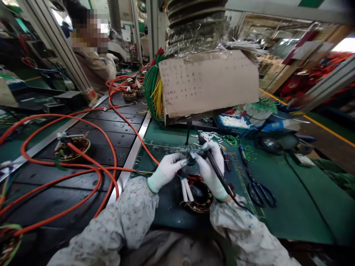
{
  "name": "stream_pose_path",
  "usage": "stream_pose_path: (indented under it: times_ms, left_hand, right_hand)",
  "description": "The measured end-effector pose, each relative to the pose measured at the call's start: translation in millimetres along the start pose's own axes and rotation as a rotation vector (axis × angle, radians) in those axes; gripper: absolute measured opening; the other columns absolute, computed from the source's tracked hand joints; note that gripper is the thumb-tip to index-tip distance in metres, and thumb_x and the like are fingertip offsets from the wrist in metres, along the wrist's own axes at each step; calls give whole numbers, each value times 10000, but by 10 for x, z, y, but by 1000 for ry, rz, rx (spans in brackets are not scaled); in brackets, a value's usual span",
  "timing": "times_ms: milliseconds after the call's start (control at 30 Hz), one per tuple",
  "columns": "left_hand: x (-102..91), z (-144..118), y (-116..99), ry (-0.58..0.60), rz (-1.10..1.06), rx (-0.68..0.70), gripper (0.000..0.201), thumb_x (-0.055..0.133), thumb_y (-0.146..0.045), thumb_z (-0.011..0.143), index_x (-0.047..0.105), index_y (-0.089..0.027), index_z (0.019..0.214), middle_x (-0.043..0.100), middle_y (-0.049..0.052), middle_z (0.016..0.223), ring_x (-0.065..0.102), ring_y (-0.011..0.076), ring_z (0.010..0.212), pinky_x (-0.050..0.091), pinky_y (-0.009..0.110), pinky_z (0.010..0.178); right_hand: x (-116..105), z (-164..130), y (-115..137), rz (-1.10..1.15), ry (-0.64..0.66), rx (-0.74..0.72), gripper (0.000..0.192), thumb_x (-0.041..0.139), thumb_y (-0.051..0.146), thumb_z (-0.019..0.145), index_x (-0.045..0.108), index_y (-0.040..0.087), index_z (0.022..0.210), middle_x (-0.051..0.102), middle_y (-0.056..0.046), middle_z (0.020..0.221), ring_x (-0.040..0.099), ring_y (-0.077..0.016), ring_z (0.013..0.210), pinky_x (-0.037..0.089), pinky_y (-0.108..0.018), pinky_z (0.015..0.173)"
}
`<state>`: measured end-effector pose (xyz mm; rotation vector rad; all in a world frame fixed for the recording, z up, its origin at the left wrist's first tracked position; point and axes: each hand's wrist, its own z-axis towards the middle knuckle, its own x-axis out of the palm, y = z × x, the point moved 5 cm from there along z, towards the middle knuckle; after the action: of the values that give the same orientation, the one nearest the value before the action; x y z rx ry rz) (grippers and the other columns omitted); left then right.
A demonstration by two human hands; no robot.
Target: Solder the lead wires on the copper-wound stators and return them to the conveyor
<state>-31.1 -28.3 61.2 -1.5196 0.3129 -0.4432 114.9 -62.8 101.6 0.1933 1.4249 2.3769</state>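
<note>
Head view, looking down at a green tabletop (288, 207). Both hands gloved in white, close together above a stator (198, 194). Left hand (166, 171) pinched narrow on the wire ends (190, 159) that rise from the stator. Right hand (212, 168) closed around a black soldering iron (215, 166), held like a pen, tip up near the left fingertips; its cord trails off past the wrist. Stator sits on a dark mat just below the hands, copper windings showing, white sleeves (186, 190) sticking out on its left side.

Scissors (259, 190) with blue handles lie on the tabletop right of the stator, apart from it. Blue tray (235, 122) of white tube pieces farther back, more loose pieces scattered in front of it. Cardboard panel (210, 83) stands behind the hands, green and yellow wire bundles (154, 92) hanging at its left edge.

Left of the tabletop, a black conveyor (105, 140) carries another stator (73, 147) and loops of orange cable (83, 162). A co-worker (94, 62) sits at the far end of the line.
</note>
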Motion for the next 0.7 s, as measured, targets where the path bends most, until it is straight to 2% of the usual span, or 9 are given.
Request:
stream_pose_path:
  times_ms: [100,200,300,533,700]
  left_hand:
    - [10,-18,47,-78,-20,-18,378,712,-488,717,642,-122,781,538,-29,581,449,90,518,364,216,518]
    - [15,-39,51,-104,-29,-46,366,705,-479,713,620,-130,786,498,-51,529,429,84,469,345,218,489]
    - [13,-57,31,-118,-34,-66,373,696,-468,713,633,-119,831,504,-52,525,437,86,460,349,222,482]
    - [18,-70,35,-126,-39,-83,394,686,-470,698,652,-108,850,495,-55,519,421,76,459,338,220,481]
    - [7,-65,39,-133,-22,-96,413,701,-477,668,670,-98,832,512,-40,547,428,78,483,335,221,493]
  right_hand:
    - [-48,3,9,63,-74,55,279,713,299,792,474,254,930,533,52,826,571,-122,753,503,-278,752]
    - [3,-25,-16,157,-3,133,272,687,334,840,496,255,1016,617,18,934,629,-140,855,527,-296,816]
    - [44,-49,-23,258,25,134,258,668,342,870,506,260,1054,660,2,1015,662,-146,908,543,-306,846]
    - [49,-39,20,233,-30,98,229,664,336,878,509,258,1027,665,7,955,660,-139,846,561,-293,782]
    - [102,-16,17,191,18,82,215,660,335,877,505,252,1000,655,16,904,645,-133,790,547,-288,748]
